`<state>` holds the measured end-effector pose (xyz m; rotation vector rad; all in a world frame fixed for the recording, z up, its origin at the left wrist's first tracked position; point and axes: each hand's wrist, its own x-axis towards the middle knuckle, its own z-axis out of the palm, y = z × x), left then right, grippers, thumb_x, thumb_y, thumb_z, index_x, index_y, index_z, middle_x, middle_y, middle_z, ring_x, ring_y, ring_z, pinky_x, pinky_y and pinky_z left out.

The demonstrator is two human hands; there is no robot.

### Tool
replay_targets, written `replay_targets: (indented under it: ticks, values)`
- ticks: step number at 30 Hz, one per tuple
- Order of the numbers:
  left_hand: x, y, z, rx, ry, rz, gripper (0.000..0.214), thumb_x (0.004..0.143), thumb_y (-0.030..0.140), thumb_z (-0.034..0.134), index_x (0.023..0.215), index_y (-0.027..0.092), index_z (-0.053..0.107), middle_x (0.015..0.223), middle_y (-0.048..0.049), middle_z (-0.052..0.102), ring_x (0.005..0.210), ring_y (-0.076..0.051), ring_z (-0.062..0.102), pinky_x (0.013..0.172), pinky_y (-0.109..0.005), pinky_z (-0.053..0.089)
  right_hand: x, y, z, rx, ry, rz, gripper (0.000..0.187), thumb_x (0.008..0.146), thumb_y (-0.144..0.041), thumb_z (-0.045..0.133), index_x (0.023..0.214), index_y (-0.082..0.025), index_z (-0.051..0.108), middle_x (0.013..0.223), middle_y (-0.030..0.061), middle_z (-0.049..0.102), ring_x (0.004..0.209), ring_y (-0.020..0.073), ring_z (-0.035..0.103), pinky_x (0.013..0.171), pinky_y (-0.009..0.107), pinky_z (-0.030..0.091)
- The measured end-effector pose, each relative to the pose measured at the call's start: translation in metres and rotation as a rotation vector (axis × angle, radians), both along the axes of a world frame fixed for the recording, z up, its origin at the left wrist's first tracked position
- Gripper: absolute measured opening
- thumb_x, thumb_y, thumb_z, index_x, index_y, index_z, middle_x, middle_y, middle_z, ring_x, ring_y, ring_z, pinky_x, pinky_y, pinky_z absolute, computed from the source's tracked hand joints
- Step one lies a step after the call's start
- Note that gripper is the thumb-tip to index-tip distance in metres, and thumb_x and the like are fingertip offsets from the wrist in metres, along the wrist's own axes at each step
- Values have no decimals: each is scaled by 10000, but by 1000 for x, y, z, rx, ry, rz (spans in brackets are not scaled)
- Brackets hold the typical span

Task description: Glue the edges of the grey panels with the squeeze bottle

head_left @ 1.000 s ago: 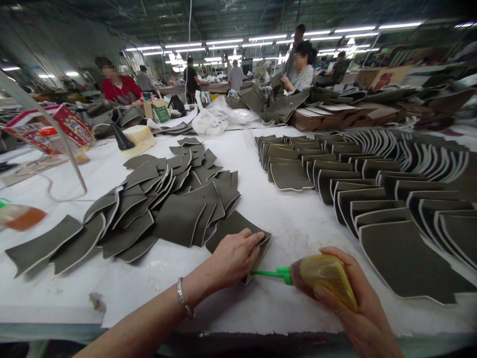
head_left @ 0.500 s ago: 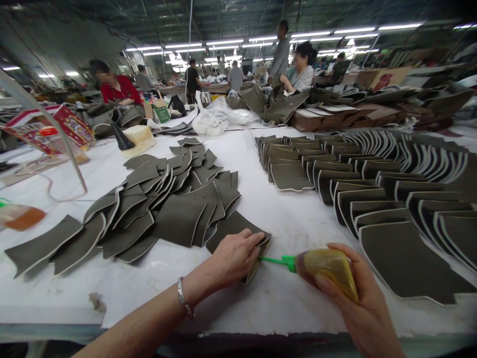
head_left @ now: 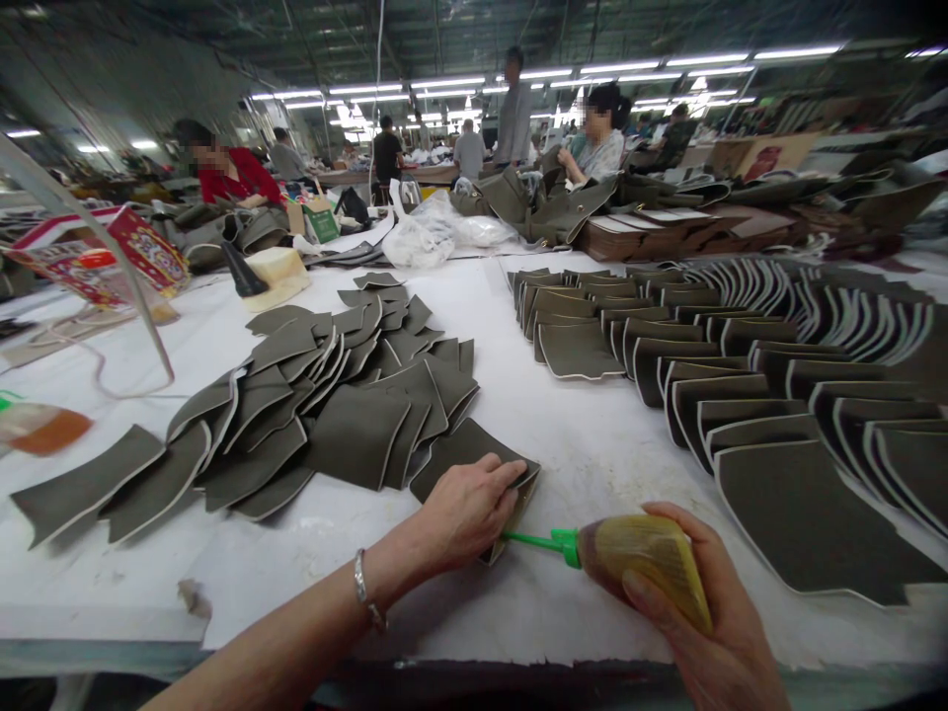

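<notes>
My left hand (head_left: 463, 515) presses down on a small stack of olive-grey cut pieces (head_left: 474, 449) at the near edge of the white table (head_left: 578, 444), fingers closed over the stack's right edge. My right hand (head_left: 703, 622) is wrapped round a yellowish squeeze bottle (head_left: 641, 558). Its green nozzle (head_left: 537, 541) points left and touches the stack's edge just under my left fingers. A silver bracelet sits on my left wrist.
A loose heap of the same grey pieces (head_left: 326, 395) lies to the left. Overlapping rows of larger white-edged pieces (head_left: 748, 375) fill the right side. A second bottle (head_left: 37, 430) lies at far left. Several other people work at tables beyond.
The bottle's nozzle slid along the stack's edge, first up, then back down toward me. My left hand stayed put. A person in the background walked left.
</notes>
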<state>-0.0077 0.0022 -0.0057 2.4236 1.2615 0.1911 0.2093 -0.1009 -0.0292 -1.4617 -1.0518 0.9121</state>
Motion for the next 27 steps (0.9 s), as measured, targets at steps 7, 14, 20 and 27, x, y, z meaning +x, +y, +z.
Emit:
replay_targets:
  ticks: [7, 14, 20, 27]
  values:
    - [2, -1, 2, -12, 14, 17, 363, 1006, 230, 389, 1326, 224, 559, 967, -31, 628, 813, -200, 648, 765, -308, 491, 0, 0, 1, -62, 78, 46, 604, 764, -600, 762, 1244, -324, 518, 1094, 7, 586, 964, 232, 558, 812, 310, 472]
    - [3, 0, 1, -20, 20, 17, 398, 993, 218, 394, 1363, 211, 542, 1017, -46, 631, 857, -206, 650, 808, -311, 499, -2, -1, 0, -2, 18, 65, 550, 803, -588, 736, 1235, -323, 524, 1115, -10, 568, 962, 207, 548, 820, 267, 459]
    - [3, 3, 3, -47, 3, 5, 394, 995, 240, 402, 1361, 215, 546, 1032, -49, 643, 873, -215, 660, 819, -325, 503, 28, 28, -6, 132, -260, 65, 496, 814, -542, 741, 1213, -321, 548, 1099, 7, 593, 922, 233, 580, 761, 301, 487]
    - [1, 6, 5, -70, -22, -11, 394, 1008, 244, 394, 1371, 224, 547, 1056, -54, 651, 905, -234, 670, 825, -345, 510, 48, 52, -2, 233, -420, 18, 516, 827, -521, 730, 1259, -333, 521, 1124, 30, 570, 937, 274, 581, 826, 394, 491]
